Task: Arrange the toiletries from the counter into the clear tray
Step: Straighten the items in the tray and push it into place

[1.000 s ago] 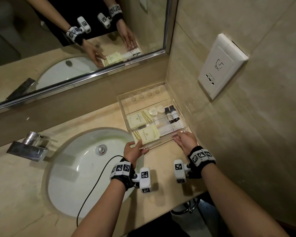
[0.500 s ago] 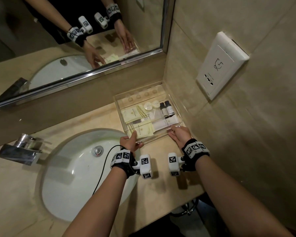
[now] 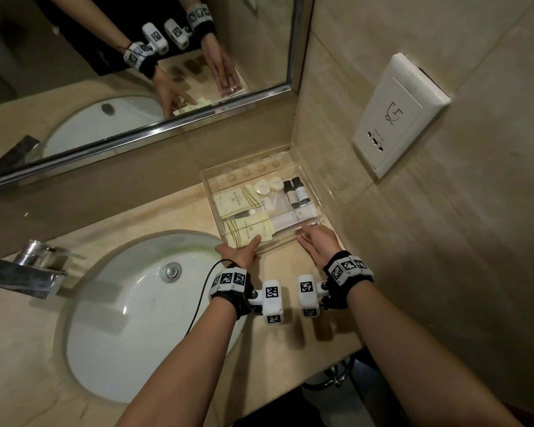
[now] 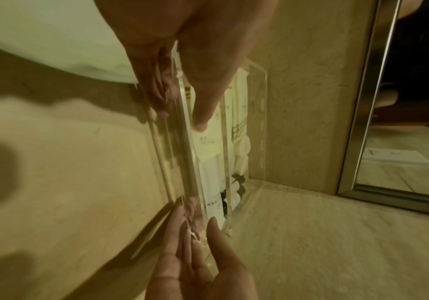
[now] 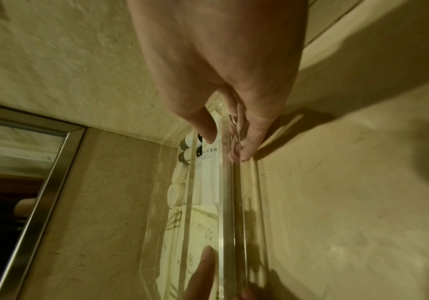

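The clear tray (image 3: 238, 183) stands in the counter's back right corner, close to both walls. In it lie two pale yellow packets (image 3: 236, 200), round soaps (image 3: 269, 186), two dark-capped bottles (image 3: 296, 192) and a white box (image 3: 293, 218). My left hand (image 3: 241, 252) pinches the left end of the tray's near wall. Its thumb lies inside over the rim and its fingers outside, as the left wrist view shows (image 4: 182, 113). My right hand (image 3: 316, 245) pinches the same wall at its right end (image 5: 228, 142). The tray (image 4: 256, 125) rests flat on the counter.
A white sink (image 3: 130, 318) with a chrome faucet (image 3: 28, 269) fills the counter to the left. A mirror (image 3: 136, 72) hangs behind. A wall socket (image 3: 398, 115) sits on the right wall. A black cable (image 3: 198, 303) runs from my left wrist over the sink.
The tray has slid back toward the corner and the mirror wall. Both hands stayed on its near wall and moved with it.
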Tool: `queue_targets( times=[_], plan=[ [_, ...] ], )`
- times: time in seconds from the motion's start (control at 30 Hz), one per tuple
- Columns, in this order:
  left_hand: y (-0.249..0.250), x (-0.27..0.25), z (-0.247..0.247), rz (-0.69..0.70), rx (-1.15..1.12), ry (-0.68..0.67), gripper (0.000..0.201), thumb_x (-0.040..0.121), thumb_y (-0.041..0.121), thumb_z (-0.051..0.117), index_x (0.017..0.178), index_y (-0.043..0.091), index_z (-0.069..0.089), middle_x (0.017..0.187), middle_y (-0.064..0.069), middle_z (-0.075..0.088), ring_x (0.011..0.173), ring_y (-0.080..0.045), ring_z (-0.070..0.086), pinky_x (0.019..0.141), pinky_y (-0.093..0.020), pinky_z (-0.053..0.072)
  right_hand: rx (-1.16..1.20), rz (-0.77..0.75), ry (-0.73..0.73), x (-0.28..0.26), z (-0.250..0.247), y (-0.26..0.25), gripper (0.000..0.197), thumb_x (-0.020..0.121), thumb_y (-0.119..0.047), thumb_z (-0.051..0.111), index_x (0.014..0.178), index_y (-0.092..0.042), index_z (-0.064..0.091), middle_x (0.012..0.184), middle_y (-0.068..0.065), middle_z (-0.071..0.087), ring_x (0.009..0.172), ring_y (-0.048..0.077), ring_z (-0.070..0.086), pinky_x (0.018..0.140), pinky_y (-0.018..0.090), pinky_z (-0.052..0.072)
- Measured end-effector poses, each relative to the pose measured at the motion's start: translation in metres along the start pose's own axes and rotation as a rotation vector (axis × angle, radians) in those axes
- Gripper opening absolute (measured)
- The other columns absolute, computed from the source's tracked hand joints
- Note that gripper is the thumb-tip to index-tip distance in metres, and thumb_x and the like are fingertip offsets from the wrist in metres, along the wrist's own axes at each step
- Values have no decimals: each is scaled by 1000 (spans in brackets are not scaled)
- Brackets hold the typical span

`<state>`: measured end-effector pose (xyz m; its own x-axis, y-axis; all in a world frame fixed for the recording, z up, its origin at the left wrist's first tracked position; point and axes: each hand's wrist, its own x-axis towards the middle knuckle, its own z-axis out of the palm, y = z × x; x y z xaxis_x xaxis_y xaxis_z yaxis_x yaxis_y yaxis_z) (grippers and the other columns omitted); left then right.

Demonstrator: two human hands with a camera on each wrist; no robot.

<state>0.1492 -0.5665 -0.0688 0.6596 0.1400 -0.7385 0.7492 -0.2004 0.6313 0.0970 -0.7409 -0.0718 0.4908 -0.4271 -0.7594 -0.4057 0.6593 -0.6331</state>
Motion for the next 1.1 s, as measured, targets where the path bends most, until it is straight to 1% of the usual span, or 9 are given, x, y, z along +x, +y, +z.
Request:
queue_targets(
  times=[0.13, 0.3, 0.47, 0.57, 0.63, 0.7, 0.8, 0.97, 1.1],
  plan=[
    [3, 1, 7, 13, 1, 53, 108, 64, 38, 86, 142, 1, 20, 142, -23, 40, 125, -35, 48, 103, -48, 44, 19, 14, -35, -6, 4, -4, 34, 94, -2, 59, 126, 0, 50, 109, 16, 62, 91, 15, 64, 84, 28, 57],
    [-2, 3, 0, -13, -181, 4, 94, 63, 30, 88, 135, 10, 31, 113, -16, 60, 100, -27, 64, 93, -42, 53, 34, 58, -36, -12, 13, -12, 41, 94, -3, 59, 132, -6, 46, 130, 17, 60, 106, 21, 67, 81, 29, 59],
    [-7, -16, -2, -171, -440, -155, 24, 89, 18, 66, 97, -2, 56, 82, -16, 61, 66, -20, 63, 57, -24, 56, 7, 77, -4, -6, 10, -15, 8, 94, -7, 60, 92, -14, 56, 80, 1, 56, 62, 5, 60, 71, 21, 53],
    [-8, -23, -5, -223, -578, -183, 25, 92, 9, 59, 101, -14, 56, 98, -27, 68, 91, -30, 71, 75, -30, 61, -8, 28, 41, -5, 6, -8, 24, 91, -3, 62, 115, 0, 60, 94, 5, 63, 81, 8, 64, 91, 26, 55],
    [-6, -28, -8, -245, -608, -197, 17, 92, 3, 55, 95, -14, 58, 100, -28, 69, 98, -32, 69, 70, -29, 61, 11, 9, 72, -9, 2, -6, 27, 89, -3, 65, 115, 4, 63, 101, 6, 68, 86, 9, 66, 89, 20, 55],
    [-5, -28, -10, -240, -627, -210, 19, 91, 0, 54, 101, -15, 60, 102, -25, 70, 99, -29, 70, 72, -28, 59, 10, 11, 68, -12, 4, -8, 22, 90, -2, 64, 111, 4, 65, 106, 9, 70, 86, 8, 67, 81, 14, 55],
    [3, -25, -12, -232, -688, -210, 27, 91, -1, 53, 114, -13, 58, 109, -22, 69, 102, -25, 69, 79, -30, 57, 69, 10, 7, -12, 14, -16, 25, 90, 6, 58, 114, 13, 58, 126, 25, 61, 112, 24, 64, 100, 29, 51],
    [13, -16, -12, -247, -856, -293, 34, 90, -8, 49, 124, -14, 50, 120, -22, 64, 111, -26, 64, 88, -30, 55, 88, -15, -71, -10, 33, -29, 45, 98, 4, 46, 141, 10, 38, 142, 26, 47, 132, 35, 49, 108, 35, 45],
    [14, -15, -15, -195, -714, -371, 28, 90, -3, 54, 117, -11, 57, 102, -19, 73, 99, -26, 70, 95, -37, 53, 122, -2, -63, -11, 30, -32, 44, 98, 7, 43, 142, 7, 39, 142, 26, 47, 130, 34, 52, 105, 36, 47]
  ],
)
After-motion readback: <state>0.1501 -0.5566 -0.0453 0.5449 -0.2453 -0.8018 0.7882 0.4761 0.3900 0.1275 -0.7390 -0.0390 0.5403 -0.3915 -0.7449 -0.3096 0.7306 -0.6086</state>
